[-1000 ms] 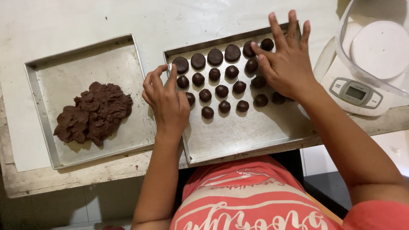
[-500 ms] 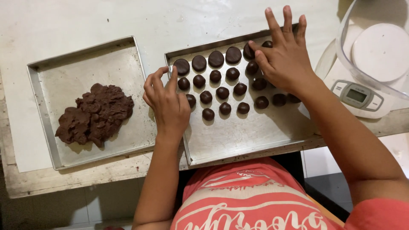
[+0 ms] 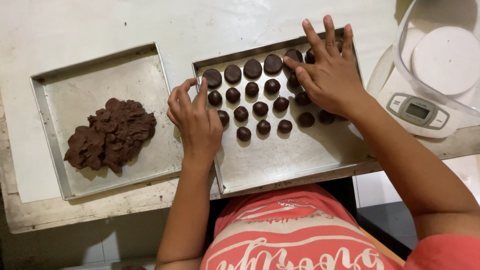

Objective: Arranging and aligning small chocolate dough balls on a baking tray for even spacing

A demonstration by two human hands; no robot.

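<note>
Dark brown dough balls [image 3: 260, 108], some round and some pressed flat, are lying in rows running edge to edge across the far half of a metal tray [image 3: 300, 155]. The right hand [image 3: 327, 75] is resting on the far right rows, fingers spread. The left hand [image 3: 196, 122] is curling its fingers at the tray's left edge.

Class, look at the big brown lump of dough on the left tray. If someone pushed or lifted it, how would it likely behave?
The dough lump looks craggy and crumbly, so it would probably break into pieces when lifted rather than hold together. It sits flat and spread on the left tray, so it seems unlikely to roll. The dough balls on the right tray hold pressed shapes, suggesting it is soft and dents easily.
</note>
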